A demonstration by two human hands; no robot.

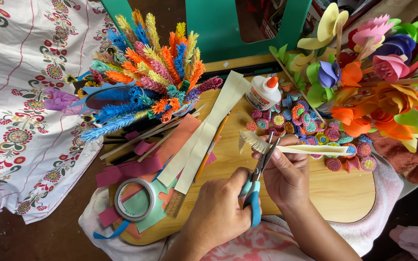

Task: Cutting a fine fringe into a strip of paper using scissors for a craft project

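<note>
My left hand [221, 210] grips blue-handled scissors [256, 186], whose blades point up and meet a cream paper strip [310, 149]. My right hand [286, 174] pinches that strip just right of the blades. The strip's left end [253, 140] is cut into a fine fringe, while the rest runs uncut to the right. Both hands hover over a wooden board [344, 193] resting on my lap.
Long cream strips [209, 130], pink and orange paper scraps, a tape roll [135, 199], a pencil and a ruler lie on the board's left. A glue bottle [263, 92], small fringed paper discs [306, 123], feathery paper stems [146, 72] and paper flowers [378, 72] surround it.
</note>
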